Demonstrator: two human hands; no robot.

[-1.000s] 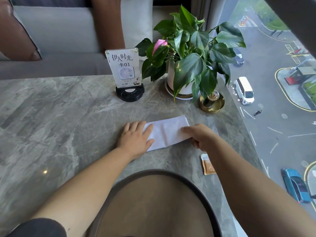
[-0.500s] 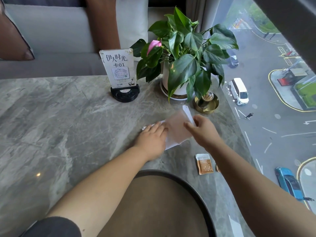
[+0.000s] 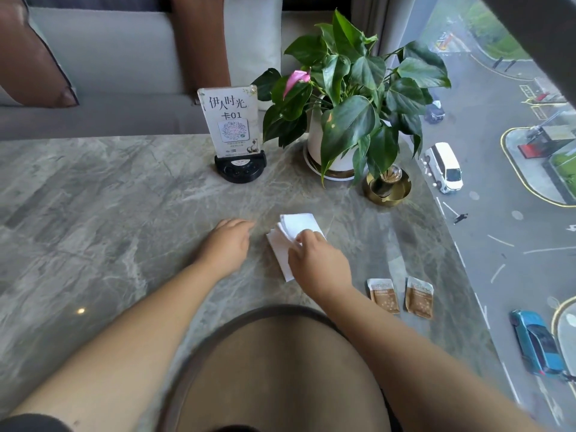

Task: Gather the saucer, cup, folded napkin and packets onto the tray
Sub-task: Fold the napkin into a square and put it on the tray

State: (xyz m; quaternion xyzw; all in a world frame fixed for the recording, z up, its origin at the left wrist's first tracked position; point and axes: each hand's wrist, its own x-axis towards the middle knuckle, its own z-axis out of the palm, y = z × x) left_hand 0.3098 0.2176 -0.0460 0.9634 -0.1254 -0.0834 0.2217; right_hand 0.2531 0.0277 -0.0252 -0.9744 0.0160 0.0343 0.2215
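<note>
Now right hand (image 3: 318,263) on folded napkin (image 3: 291,238), left hand (image 3: 226,244) beside

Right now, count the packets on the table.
2. One packet lies right of the right hand; the other packet lies beside it, nearer the window. The arm may hide more.

1. Bright, soft daylight enters from the window (image 3: 498,151) at the right of the frame.
2. A small glare spot sits on the table (image 3: 81,310) at lower left.
3. Shadows are faint and diffuse.
4. Wide-angle distortion bends the edges.
5. The forearms and the tray (image 3: 218,332) at the bottom are soft and slightly blurred.
</note>
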